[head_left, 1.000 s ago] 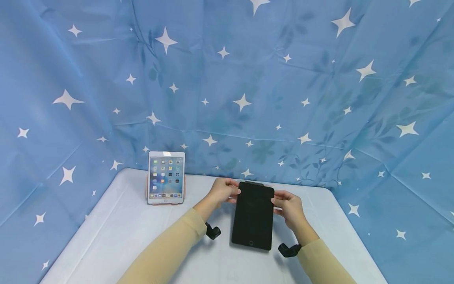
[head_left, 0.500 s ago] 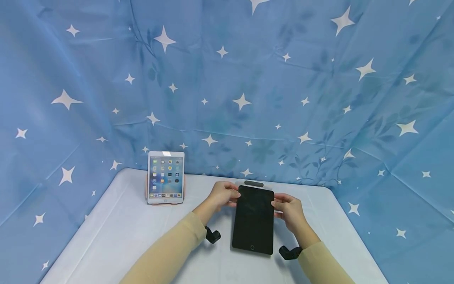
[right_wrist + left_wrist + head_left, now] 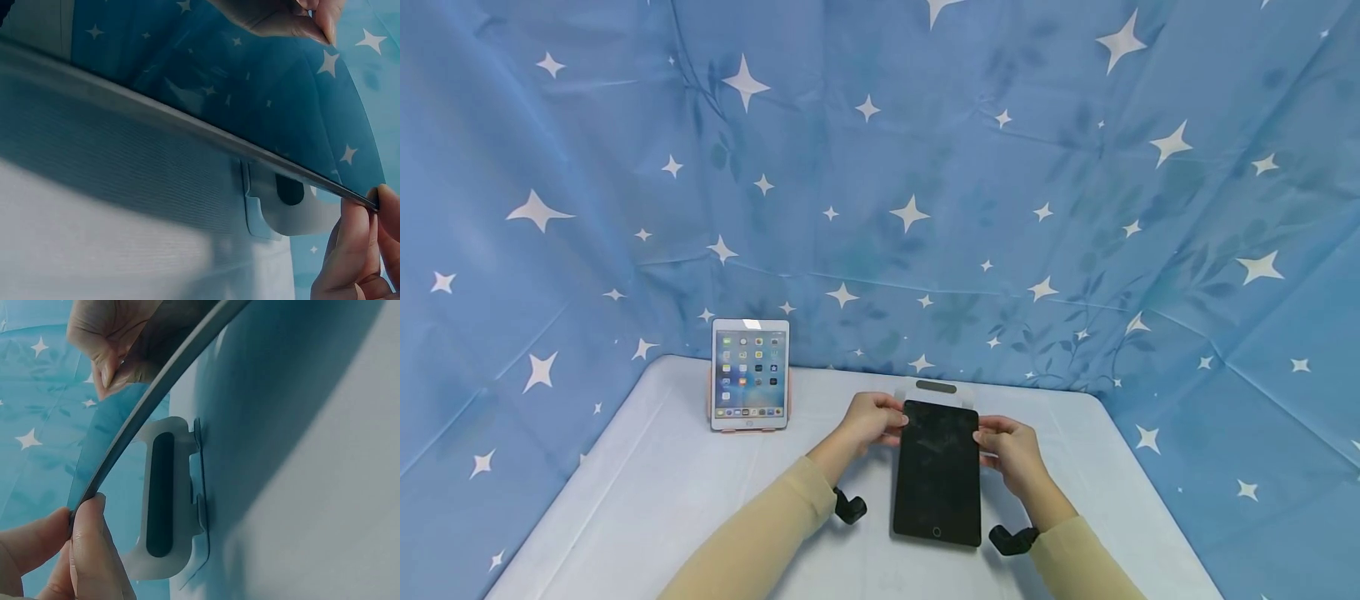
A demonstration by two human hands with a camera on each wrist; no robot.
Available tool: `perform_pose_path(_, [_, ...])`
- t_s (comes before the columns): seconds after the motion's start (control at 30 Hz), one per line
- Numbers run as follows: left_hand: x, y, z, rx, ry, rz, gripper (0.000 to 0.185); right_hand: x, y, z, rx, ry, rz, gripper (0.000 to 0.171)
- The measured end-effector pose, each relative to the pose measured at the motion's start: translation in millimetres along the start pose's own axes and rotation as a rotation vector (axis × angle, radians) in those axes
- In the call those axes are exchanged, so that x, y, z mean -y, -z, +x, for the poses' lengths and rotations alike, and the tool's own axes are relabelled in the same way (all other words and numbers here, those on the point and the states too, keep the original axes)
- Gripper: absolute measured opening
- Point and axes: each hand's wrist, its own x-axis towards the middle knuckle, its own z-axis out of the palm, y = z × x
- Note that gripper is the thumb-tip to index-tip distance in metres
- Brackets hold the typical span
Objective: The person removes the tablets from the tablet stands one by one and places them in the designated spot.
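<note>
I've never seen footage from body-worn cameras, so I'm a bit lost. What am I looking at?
There is no machine here, just a person's bare hands. The wide picture comes from a head-worn camera; the two close ones come from the left wrist camera and right wrist camera. The left hand and right hand pinch opposite side edges of a dark-screened tablet. Just beyond it, a grey stand sits on the white table. Farther left, a lit tablet leans on a pink stand.
</note>
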Motion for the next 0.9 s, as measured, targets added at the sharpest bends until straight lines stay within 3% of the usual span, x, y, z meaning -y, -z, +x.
perform_pose_path(0.9, [17.8, -1.7, -20.0, 0.006, 0.06, 0.006, 0.02, -21.4, -0.7, -11.9, 0.009, -0.017, -0.033, 0.038])
